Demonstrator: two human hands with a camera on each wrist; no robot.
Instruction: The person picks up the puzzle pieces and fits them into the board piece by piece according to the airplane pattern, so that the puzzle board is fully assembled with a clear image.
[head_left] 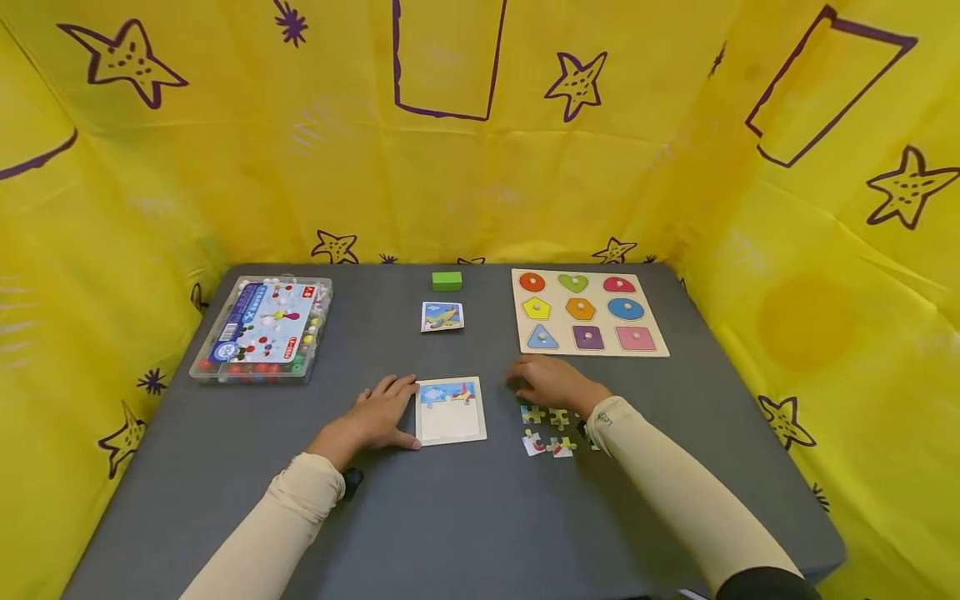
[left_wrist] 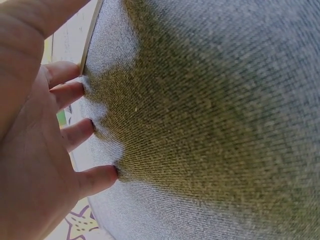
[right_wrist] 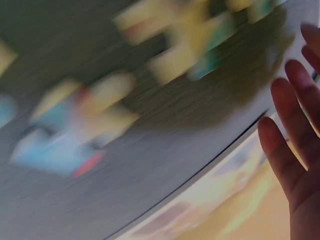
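Observation:
A small puzzle board [head_left: 452, 427] lies flat on the grey table, its top strip filled with joined blue and red picture pieces. My left hand [head_left: 381, 414] rests at the board's left side, thumb by the lower corner and fingers spread by the upper one. In the left wrist view the fingertips [left_wrist: 102, 177] press on the cloth. To the right, my right hand [head_left: 555, 383] hovers over the table just beyond several loose jigsaw pieces [head_left: 561, 447]. Its fingers [right_wrist: 287, 135] look loosely bent in the right wrist view, with nothing visible between them. Those pieces are blurred there.
A clear box of coloured balls [head_left: 262, 325] stands at the left. Behind the board lie a small picture card [head_left: 442, 317] and a green block [head_left: 447, 281]. A wooden shape board with knobs [head_left: 551, 287] is at the back right. Yellow cloth walls [head_left: 450, 192] surround the table.

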